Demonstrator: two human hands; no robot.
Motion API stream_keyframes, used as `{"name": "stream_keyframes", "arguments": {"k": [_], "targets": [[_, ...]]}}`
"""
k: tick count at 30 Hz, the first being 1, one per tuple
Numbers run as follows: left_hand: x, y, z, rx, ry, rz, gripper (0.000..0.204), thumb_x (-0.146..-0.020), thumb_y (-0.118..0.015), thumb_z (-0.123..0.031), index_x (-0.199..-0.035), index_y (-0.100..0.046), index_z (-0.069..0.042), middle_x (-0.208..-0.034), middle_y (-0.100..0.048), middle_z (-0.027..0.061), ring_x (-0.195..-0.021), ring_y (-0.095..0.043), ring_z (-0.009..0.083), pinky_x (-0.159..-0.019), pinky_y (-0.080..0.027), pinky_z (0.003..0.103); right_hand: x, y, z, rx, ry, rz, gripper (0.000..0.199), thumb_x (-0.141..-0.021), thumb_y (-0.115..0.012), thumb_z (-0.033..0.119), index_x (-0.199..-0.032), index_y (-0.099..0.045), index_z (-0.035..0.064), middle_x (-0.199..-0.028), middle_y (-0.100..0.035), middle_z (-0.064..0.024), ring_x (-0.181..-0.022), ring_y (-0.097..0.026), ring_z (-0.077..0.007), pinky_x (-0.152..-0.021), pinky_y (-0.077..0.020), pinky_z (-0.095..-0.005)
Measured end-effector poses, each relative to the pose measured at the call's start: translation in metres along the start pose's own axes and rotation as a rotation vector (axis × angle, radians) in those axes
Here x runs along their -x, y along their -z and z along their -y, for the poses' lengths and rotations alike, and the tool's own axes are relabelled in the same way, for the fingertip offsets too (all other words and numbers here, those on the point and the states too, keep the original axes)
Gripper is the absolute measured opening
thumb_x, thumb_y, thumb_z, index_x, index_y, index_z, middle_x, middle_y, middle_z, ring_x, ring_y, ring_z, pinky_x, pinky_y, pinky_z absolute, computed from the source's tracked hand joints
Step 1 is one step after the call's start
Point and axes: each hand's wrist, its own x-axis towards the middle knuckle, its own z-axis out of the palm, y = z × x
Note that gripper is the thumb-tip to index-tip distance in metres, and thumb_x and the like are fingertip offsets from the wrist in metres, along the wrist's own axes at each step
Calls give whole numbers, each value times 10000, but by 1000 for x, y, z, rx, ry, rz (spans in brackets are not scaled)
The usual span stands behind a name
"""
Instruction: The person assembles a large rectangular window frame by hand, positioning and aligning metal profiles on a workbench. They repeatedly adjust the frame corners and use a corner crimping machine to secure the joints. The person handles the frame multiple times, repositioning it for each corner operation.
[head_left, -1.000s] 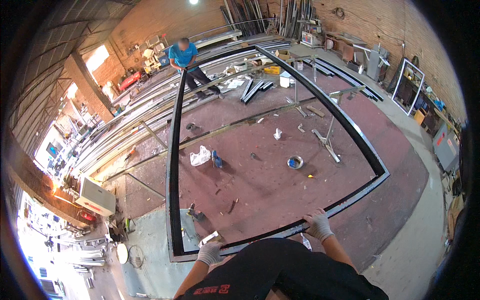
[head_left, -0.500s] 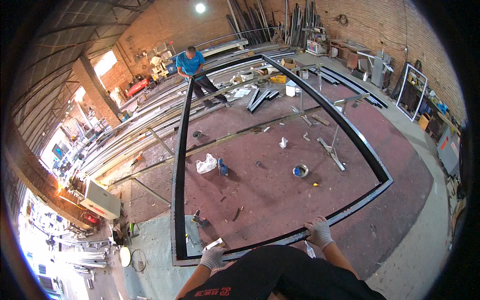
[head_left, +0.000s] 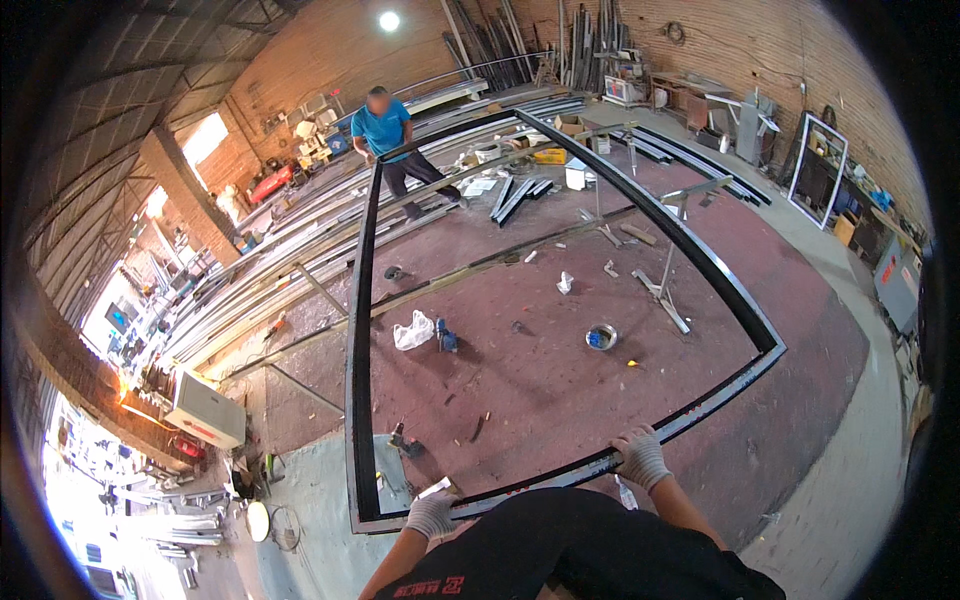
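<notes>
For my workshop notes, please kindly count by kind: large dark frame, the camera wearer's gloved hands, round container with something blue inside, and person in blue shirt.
Large dark frame: 1
Gloved hands: 2 (left hand, right hand)
Round container: 1
Person in blue shirt: 1
Total: 5

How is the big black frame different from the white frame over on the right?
The big frame is mostly black with silvery edges; the small frame is white. The big frame looks much larger than the small frame. The big frame stretches out roughly flat, with the left hand and right hand on it; the small frame stands up, untouched. Both have four sides and see-through middles.
</notes>
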Motion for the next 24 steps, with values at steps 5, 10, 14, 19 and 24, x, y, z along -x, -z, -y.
{"name": "stream_keyframes", "arguments": {"k": [5, 10, 14, 19, 24], "targets": [[-2, -2, 1, 51, -15, -60, 578, -814, -835, -533, -1231, -757, -141, -1180, -753, 137, -1125, -709, 357, -982, -573, 455, -3, 4, 1, 45, -26, 112, 662, -751, -859, 554, -1317, -733, 234, -1292, -738, -40, -1261, -644, -274, -1235, -322, -512], [-4, -3, -2, -43, 82, 16, 550, -811, -842, -494, -1223, -764, -137, -1183, -749, 153, -1123, -704, 368, -976, -574, 470, -4, 4, 0, 0, -36, 130, 640, -774, -833, 537, -1321, -734, 220, -1313, -733, -47, -1266, -648, -264, -1231, -325, -510], [-9, -9, 5, 15, 86, 53, 581, -792, -867, -431, -1264, -742, -115, -1222, -729, 171, -1161, -688, 372, -1006, -563, 461, -4, 6, 1, 3, -45, 166, 639, -772, -849, 501, -1331, -731, 215, -1317, -736, -47, -1297, -641, -243, -1246, -303, -505], [-12, -25, 20, 49, 95, 52, 653, -777, -885, -403, -1340, -704, -127, -1265, -714, 167, -1190, -678, 368, -1028, -552, 461, -5, 10, 4, 4, -51, 189, 650, -792, -857, 487, -1365, -711, 218, -1372, -711, -49, -1343, -617, -237, -1268, -282, -498], [-16, -31, 26, -3, 99, 75, 690, -763, -892, -390, -1371, -686, -138, -1276, -713, 159, -1199, -677, 358, -1037, -551, 457, -7, 14, 6, 43, -56, 220, 647, -811, -832, 508, -1373, -706, 214, -1381, -709, -42, -1357, -609, -234, -1278, -274, -489]]}}
